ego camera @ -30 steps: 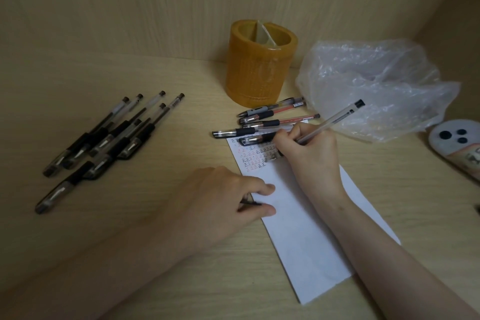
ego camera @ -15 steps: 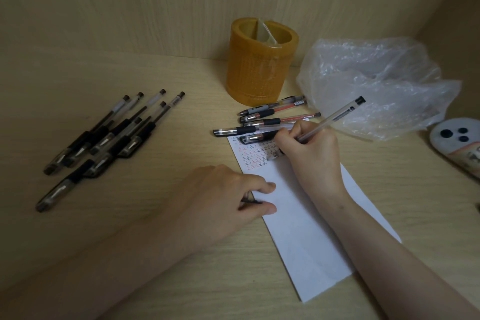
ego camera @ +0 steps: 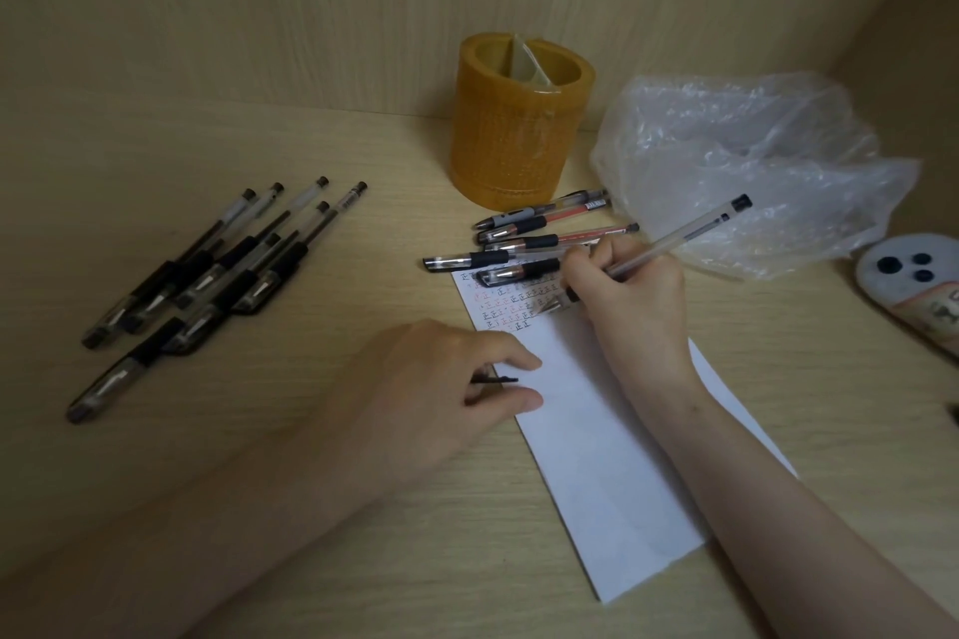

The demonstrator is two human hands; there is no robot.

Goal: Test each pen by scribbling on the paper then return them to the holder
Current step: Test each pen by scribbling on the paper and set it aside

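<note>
My right hand (ego camera: 630, 298) grips a clear pen (ego camera: 690, 234), its tip down on the white paper (ego camera: 597, 436) beside rows of small red and black marks. My left hand (ego camera: 441, 389) rests on the paper's left edge with a small black pen cap (ego camera: 501, 379) pinched between thumb and finger. The amber pen holder (ego camera: 511, 119) stands upright at the back with no pens showing above its rim. Several pens (ego camera: 524, 244) lie between holder and paper. A second pile of several black pens (ego camera: 207, 285) lies at the left.
A crumpled clear plastic bag (ego camera: 747, 166) sits right of the holder, behind my right hand. A white oval object with black dots (ego camera: 913, 285) lies at the far right edge. Wooden walls close the desk at the back and right.
My right hand has barely shifted while the pen tip stays on the paper. My left hand stays in place.
</note>
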